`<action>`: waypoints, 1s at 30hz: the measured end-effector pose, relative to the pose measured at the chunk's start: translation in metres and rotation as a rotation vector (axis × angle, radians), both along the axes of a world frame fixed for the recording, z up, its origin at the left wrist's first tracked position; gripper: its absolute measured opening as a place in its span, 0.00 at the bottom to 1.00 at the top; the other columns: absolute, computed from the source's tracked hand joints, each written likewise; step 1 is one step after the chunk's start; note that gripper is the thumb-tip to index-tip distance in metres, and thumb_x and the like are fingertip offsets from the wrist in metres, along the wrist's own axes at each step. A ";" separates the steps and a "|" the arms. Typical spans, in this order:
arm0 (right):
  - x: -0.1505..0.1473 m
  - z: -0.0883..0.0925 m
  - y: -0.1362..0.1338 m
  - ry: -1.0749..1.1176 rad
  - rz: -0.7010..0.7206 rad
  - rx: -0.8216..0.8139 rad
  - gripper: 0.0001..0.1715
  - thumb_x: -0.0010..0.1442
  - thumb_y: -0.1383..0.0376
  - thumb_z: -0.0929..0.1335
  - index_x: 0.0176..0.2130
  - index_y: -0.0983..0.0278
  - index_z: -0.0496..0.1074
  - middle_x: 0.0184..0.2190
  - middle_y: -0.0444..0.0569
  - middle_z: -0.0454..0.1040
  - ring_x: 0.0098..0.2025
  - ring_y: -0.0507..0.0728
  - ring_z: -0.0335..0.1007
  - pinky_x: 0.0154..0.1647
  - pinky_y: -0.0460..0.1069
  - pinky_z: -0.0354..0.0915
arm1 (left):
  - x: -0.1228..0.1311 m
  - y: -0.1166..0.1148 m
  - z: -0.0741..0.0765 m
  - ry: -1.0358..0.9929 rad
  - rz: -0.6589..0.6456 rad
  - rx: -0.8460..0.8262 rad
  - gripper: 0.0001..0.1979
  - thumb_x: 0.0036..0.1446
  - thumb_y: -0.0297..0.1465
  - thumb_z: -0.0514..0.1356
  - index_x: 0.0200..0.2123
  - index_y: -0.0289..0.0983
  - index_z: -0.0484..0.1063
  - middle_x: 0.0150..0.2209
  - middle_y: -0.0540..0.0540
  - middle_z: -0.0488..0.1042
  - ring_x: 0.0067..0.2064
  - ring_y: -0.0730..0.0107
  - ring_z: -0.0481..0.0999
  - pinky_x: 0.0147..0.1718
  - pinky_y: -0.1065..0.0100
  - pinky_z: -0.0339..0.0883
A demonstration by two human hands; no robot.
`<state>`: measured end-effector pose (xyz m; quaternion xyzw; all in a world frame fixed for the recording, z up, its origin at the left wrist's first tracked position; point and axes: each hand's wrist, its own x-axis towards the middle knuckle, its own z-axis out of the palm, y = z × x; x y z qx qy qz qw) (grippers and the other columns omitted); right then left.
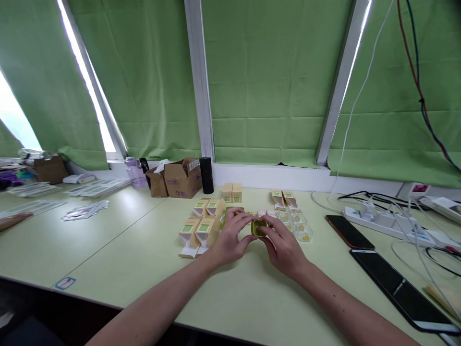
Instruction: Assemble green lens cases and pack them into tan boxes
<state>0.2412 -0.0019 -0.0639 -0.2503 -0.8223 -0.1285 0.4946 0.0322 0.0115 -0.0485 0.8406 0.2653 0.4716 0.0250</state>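
A small olive-green, square-shaped container (254,227) is held up over the table between my two hands, its hollow side facing me. My left hand (233,236) grips its left edge between thumb and fingers. On the other side, my right hand (285,245) pinches it, with a fingertip reaching into the hollow. Left of my hands stand several small cream cartons (204,228) with green labels and open flaps. Just behind my left hand, a green item (229,210) is partly hidden. Clear plastic domed holders (303,232) with yellow centres lie right of my hands.
Two closed cartons (236,192) and two open cartons (290,200) stand farther back. Brown cardboard boxes (183,179) and a black cylinder (206,175) are by the wall. Phone (349,231), tablet (399,286) and power strip (385,223) lie right. Another person's hand (15,221) rests far left.
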 end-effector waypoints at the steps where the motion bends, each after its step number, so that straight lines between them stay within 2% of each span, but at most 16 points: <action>1: 0.001 0.000 0.000 0.007 0.008 0.005 0.19 0.69 0.76 0.64 0.56 0.62 0.69 0.56 0.61 0.72 0.59 0.65 0.71 0.54 0.61 0.76 | 0.000 0.000 0.001 -0.001 -0.003 -0.001 0.24 0.60 0.25 0.66 0.59 0.41 0.71 0.51 0.40 0.77 0.57 0.50 0.63 0.57 0.45 0.67; 18: -0.001 0.000 0.001 -0.011 -0.005 0.034 0.17 0.69 0.76 0.64 0.53 0.62 0.72 0.57 0.62 0.71 0.56 0.64 0.73 0.49 0.58 0.78 | 0.000 0.000 -0.002 -0.016 0.006 0.025 0.24 0.60 0.27 0.66 0.60 0.41 0.72 0.51 0.39 0.77 0.57 0.50 0.64 0.57 0.44 0.68; 26: 0.000 -0.005 0.001 0.018 0.009 -0.019 0.23 0.70 0.75 0.63 0.60 0.61 0.70 0.60 0.61 0.71 0.63 0.65 0.70 0.56 0.60 0.76 | 0.001 -0.001 -0.001 -0.017 0.011 0.028 0.24 0.62 0.29 0.66 0.61 0.42 0.72 0.51 0.39 0.78 0.57 0.50 0.65 0.56 0.45 0.68; 30: 0.001 -0.006 0.001 0.089 0.056 -0.129 0.19 0.71 0.72 0.63 0.58 0.59 0.71 0.61 0.60 0.71 0.64 0.64 0.69 0.59 0.61 0.74 | 0.000 -0.001 -0.001 -0.020 0.010 -0.001 0.26 0.63 0.32 0.65 0.64 0.42 0.68 0.51 0.39 0.77 0.57 0.50 0.65 0.55 0.45 0.69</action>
